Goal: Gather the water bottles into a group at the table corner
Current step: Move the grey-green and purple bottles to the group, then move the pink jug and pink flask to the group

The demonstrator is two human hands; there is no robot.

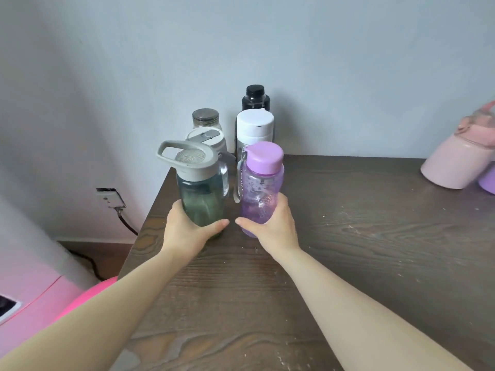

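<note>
- Left hand gripped the green bottle, right hand the purple bottle, near the table's far-left corner.
- Next, probably: set both beside the white bottle.

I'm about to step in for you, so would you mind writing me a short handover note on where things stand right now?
Left hand: gripping the green bottle, gray loop lid, upright at the table corner.
Right hand: gripping the purple bottle, upright beside it.
Already grouped behind them: white-lidded bottle, black bottle, metal-lidded jar and a clear bottle with a gray flip lid.
Left to do: release both, then fetch the pink bottle at the far right edge, with something purple partly hidden beside it.
</note>
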